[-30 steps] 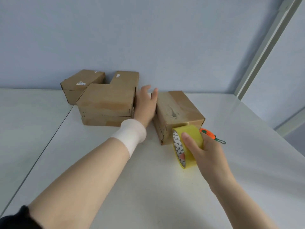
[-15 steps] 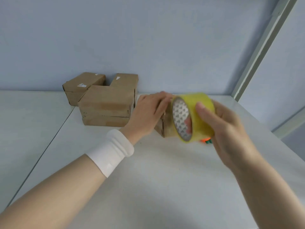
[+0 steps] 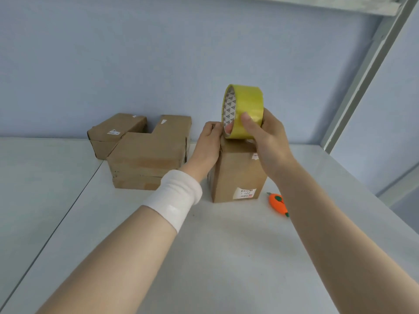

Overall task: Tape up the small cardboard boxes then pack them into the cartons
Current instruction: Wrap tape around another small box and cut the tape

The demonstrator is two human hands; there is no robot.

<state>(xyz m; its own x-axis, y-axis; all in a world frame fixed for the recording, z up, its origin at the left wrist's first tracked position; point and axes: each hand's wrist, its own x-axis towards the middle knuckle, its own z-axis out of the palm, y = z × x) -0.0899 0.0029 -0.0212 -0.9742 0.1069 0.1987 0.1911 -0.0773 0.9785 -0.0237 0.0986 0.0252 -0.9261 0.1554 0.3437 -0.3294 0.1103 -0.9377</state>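
Straight ahead in the head view, a small box (image 3: 238,175) of brown cardboard stands on end near the middle of a white desk (image 3: 215,257). A white label (image 3: 244,193) is stuck low on the face nearest the camera.

The left hand (image 3: 207,143), with a white wristband (image 3: 176,196) on its wrist, reaches in from the lower left. Its fingers curl over the box's upper left edge, so its grip is grasping the box there. The hand hides that corner.

The right hand (image 3: 269,134) comes in from the lower right. Its grip is clenched round a yellow tape roll (image 3: 244,109), thumb across the outer band and a fingertip showing inside the core. The roll is held on edge directly over the box's top, and whether it touches the cardboard cannot be told. Hand and roll together cover most of the box's top face.

Just right of the box, lying on the desk and apart from it, is a small orange cutter (image 3: 277,203) shaped like a carrot.

Left of the box, close beside the left wrist, sit more brown boxes: a front box (image 3: 147,152), a back box (image 3: 176,125) behind it, and a labelled box (image 3: 113,132) angled at the far left. All stand near a pale blue wall (image 3: 136,53). A grey metal post (image 3: 374,60) slants up the right side.
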